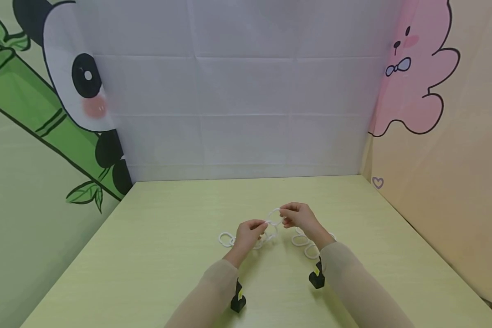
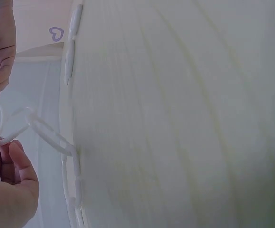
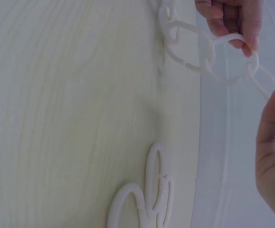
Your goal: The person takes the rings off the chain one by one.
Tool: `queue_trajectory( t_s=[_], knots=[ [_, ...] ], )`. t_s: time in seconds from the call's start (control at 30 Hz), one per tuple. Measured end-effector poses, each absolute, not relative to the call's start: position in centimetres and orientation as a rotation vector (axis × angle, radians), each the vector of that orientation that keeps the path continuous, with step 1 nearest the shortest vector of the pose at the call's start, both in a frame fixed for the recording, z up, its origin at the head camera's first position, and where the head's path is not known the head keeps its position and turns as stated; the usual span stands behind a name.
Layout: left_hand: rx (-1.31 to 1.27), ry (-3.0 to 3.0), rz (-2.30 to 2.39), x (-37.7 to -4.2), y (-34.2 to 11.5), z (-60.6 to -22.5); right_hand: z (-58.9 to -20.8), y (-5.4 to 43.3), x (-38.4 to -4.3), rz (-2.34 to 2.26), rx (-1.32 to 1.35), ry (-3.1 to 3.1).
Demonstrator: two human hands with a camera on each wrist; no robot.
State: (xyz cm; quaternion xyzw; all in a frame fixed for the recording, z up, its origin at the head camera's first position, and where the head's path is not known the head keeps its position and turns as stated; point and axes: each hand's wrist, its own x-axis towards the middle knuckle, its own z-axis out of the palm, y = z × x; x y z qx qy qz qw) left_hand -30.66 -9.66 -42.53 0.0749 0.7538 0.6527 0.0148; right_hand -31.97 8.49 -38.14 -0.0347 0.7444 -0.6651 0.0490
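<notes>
Raised above the table, my left hand pinches a white plastic link between thumb and fingers. This link joins a chain of white links that hangs down and lies on the table to the left. My right hand pinches another white open link by its far side. The two held links meet between my hands and appear hooked through each other; whether the gap is passed cannot be told. Several loose white links lie on the table below my right hand, partly hidden by the wrist.
The pale wood-grain table extends around my hands. A white cloth backdrop stands behind it, with printed side panels left and right. Small black devices hang at both wrists.
</notes>
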Motion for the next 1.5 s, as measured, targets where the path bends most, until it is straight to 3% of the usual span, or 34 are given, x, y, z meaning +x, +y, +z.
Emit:
queue_trajectory(
  t_s=[0.83,1.5],
  knots=[
    [0.194,2.364,2.077,-30.6,-9.5,-42.5,-39.7,9.3,-32.1,-1.930,-0.047,2.268],
    [0.191,2.366,2.067,-30.5,-9.7,-42.2,-39.8,9.4,-31.3,-1.792,-0.164,2.277]
  ],
)
